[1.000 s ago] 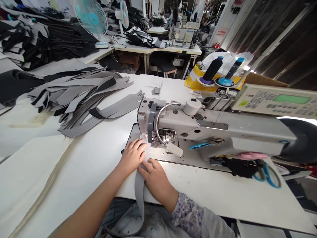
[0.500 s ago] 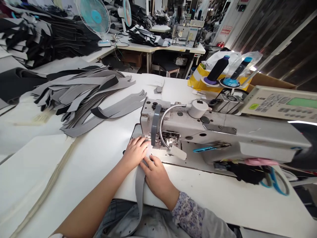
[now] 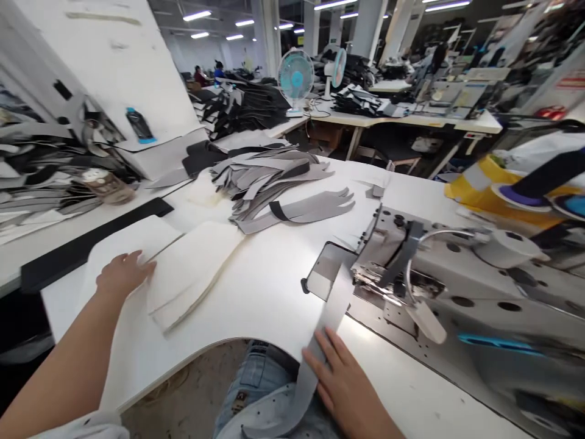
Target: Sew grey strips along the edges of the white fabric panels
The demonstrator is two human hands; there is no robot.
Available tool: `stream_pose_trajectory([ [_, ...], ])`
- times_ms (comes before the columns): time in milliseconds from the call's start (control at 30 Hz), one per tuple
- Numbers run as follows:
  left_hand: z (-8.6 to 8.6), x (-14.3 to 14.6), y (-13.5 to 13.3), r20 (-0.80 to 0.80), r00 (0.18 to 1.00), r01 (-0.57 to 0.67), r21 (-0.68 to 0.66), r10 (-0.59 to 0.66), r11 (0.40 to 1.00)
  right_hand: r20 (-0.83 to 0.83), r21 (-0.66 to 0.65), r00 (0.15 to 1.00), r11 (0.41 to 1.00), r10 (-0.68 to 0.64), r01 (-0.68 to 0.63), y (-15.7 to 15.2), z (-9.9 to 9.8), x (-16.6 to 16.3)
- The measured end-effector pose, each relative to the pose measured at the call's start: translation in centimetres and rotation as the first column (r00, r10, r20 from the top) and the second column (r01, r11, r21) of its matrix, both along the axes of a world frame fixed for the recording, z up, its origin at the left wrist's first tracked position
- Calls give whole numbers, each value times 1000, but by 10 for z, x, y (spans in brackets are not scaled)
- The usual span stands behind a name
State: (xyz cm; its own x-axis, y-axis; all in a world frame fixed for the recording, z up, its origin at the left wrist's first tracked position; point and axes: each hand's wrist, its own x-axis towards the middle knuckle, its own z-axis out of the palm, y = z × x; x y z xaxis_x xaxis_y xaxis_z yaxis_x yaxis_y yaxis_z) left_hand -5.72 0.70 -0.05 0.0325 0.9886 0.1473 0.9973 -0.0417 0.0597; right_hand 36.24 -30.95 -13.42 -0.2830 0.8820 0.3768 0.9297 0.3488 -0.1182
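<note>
A long grey fabric strip (image 3: 336,299) runs from under the presser area of the sewing machine (image 3: 388,274) down over the table's front edge onto my lap. My right hand (image 3: 342,378) lies on its lower part, fingers stretched out along the strip. Far to the left, my left hand (image 3: 122,273) rests on a white padded panel (image 3: 132,238), fingers apart and slightly bent near its right edge. Beside it lies a second pile of white panels (image 3: 196,268), its side showing several layers. My left fingertips are partly hard to make out.
Grey strips (image 3: 269,174) lie heaped at the table's back, with a smaller bundle (image 3: 320,204) in front. Thread cones (image 3: 543,177) stand at right; a light-blue tool (image 3: 498,344) lies on the machine. Fans (image 3: 296,76), fabric stacks and another machine (image 3: 461,94) stand beyond.
My left hand has left the strip by the needle and moved far left onto the white panels. My right hand has slid back down the strip. The view has turned left.
</note>
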Motion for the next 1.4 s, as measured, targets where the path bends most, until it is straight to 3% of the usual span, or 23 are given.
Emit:
stream_pose_trajectory([
  [67,5,-36,-12,25,1000,8,-39,-7,999,40,88,994,991,99,-103,-10,-9,-12],
  [133,3,-54,-22,45,999,3,-65,0,998,51,161,992,979,116,-123,-13,-19,-20],
  [267,-2,-69,-23,126,987,-89,-107,102,990,58,171,992,978,110,-119,-11,-29,-24],
  [367,6,-70,-18,112,980,-149,-126,163,981,63,165,992,980,105,-114,-11,-29,-24],
  [467,18,-50,-20,-41,991,-131,-58,128,990,68,169,993,980,99,-110,-12,-25,-24],
  [567,13,-13,-36,-195,964,173,-59,-181,983,93,144,990,983,101,-114,-13,-20,-23],
  [667,-10,17,-55,-168,877,427,-157,-450,891,123,111,985,985,117,-131,-14,-16,-20],
  [767,-31,29,-68,-138,899,394,-156,-415,906,105,100,986,985,128,-139,-14,-20,-20],
  [833,-36,32,-74,-132,927,330,-157,-351,931,55,103,992,987,115,-120,-16,-26,-22],
  [967,-27,43,-79,-86,962,236,-222,-260,946,-76,80,992,992,100,-94,-21,-32,-22],
  [1100,-19,52,-79,-83,980,154,-269,-183,951,-124,-20,984,991,127,-130,-24,-20,-17],
  [1300,-7,57,-87,-121,988,87,-49,-92,995,-173,-122,976,980,133,-155,-25,11,-11],
  [1400,0,93,-100,-137,974,195,108,-180,975,-271,-144,957,979,99,-142,-23,21,-7],
])
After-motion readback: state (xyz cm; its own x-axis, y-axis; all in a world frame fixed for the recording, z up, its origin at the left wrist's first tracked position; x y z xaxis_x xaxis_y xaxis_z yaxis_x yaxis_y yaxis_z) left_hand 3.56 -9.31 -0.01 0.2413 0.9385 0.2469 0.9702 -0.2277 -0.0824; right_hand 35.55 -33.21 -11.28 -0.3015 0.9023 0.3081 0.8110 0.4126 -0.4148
